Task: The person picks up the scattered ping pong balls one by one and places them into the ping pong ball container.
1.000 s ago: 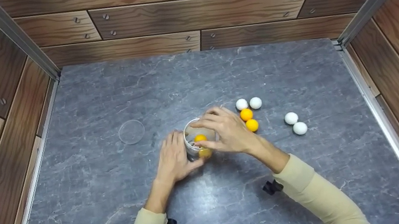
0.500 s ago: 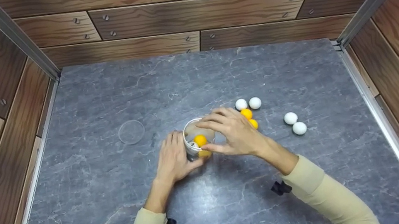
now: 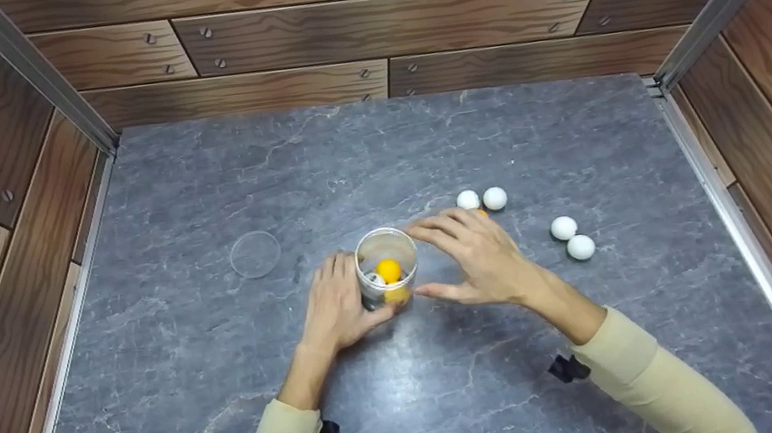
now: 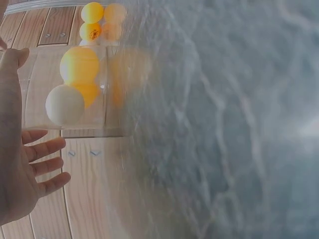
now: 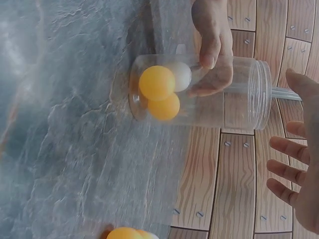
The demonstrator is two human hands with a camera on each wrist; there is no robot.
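A clear jar (image 3: 384,239) stands upright with its top uncovered, holding two orange balls (image 3: 387,270) (image 5: 164,106) and a white ball (image 4: 65,105). My left hand (image 3: 334,307) grips its left side, the thumb lying across the near side; the right wrist view shows thumb and finger against the wall. Just right of the jar my right hand (image 3: 486,255) is spread with nothing in it, not touching the jar. Orange balls (image 4: 92,12) on the table are mostly hidden behind it in the head view.
A round clear lid (image 3: 255,254) lies left of the jar. Two white balls (image 3: 495,198) sit just beyond my right hand, and two more (image 3: 564,228) farther right. Wood-patterned walls (image 3: 374,25) border the grey table (image 3: 200,182) at the back and sides.
My right hand has drawn back rightward from over the jar's mouth, uncovering the rim and covering more of the orange balls on the table. The left hand has stayed on the jar.
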